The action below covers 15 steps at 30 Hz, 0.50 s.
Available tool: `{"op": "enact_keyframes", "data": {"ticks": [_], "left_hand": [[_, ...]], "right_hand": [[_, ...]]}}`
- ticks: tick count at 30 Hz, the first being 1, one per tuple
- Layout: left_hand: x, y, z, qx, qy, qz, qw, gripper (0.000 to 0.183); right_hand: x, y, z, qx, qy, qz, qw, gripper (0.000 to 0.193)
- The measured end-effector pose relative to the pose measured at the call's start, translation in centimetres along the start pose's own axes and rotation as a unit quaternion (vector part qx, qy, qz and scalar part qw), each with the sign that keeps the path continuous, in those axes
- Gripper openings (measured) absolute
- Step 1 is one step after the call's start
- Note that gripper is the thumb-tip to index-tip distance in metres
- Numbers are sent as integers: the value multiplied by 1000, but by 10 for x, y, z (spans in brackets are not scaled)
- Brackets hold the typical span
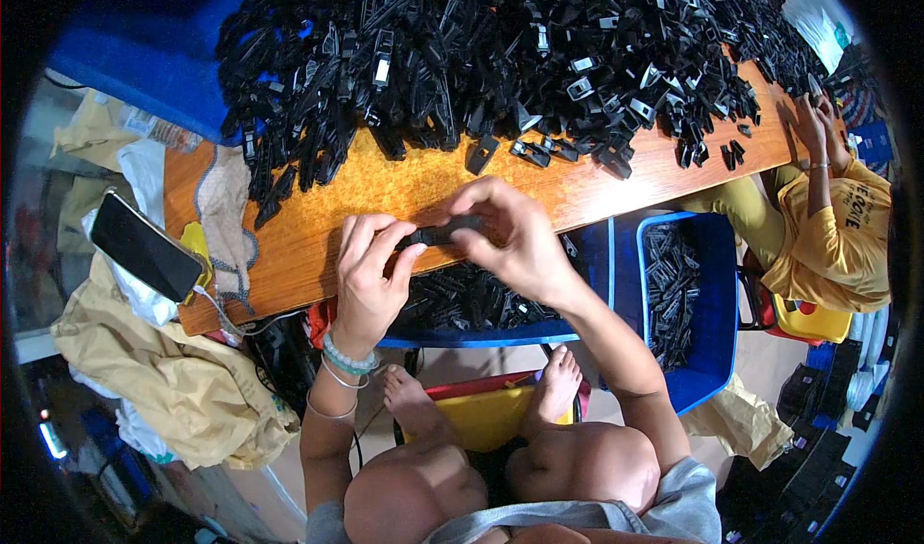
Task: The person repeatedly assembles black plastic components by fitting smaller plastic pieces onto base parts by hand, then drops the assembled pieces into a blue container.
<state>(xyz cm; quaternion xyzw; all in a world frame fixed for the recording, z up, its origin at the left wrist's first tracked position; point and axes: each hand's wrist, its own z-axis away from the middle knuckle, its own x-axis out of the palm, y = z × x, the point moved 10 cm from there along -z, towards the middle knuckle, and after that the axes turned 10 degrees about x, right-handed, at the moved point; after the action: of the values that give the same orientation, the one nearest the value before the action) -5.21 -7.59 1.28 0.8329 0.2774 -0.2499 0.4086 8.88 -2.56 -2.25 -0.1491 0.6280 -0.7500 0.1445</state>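
Note:
Between my two hands, over the table's near edge, is a small black plastic part (438, 233). My left hand (371, 270) pinches its left end between thumb and fingers; a beaded bracelet and thin bangles circle that wrist. My right hand (510, 236) closes its thumb and fingers around the right end, partly covering it. The part's exact kind cannot be made out. A large heap of similar black plastic pieces (423, 53) covers the far side of the wooden table (337, 173).
Below my hands is a blue bin (520, 335) of black pieces; another blue bin (717, 351) stands to its right. A phone (144, 246) with a cable is at the left, near a cloth (223, 226). Another person (837, 226) sits at the right.

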Motion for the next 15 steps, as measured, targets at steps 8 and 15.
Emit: {"op": "enact_keyframes", "data": {"ticks": [8,15], "left_hand": [[0,-5,0,-3,1,19,1000,23],[2,-7,0,-14,-3,25,1000,23]], "right_hand": [[-8,-25,7,-137,48,277,950,27],[-25,-2,5,-23,22,220,975,32]]}}
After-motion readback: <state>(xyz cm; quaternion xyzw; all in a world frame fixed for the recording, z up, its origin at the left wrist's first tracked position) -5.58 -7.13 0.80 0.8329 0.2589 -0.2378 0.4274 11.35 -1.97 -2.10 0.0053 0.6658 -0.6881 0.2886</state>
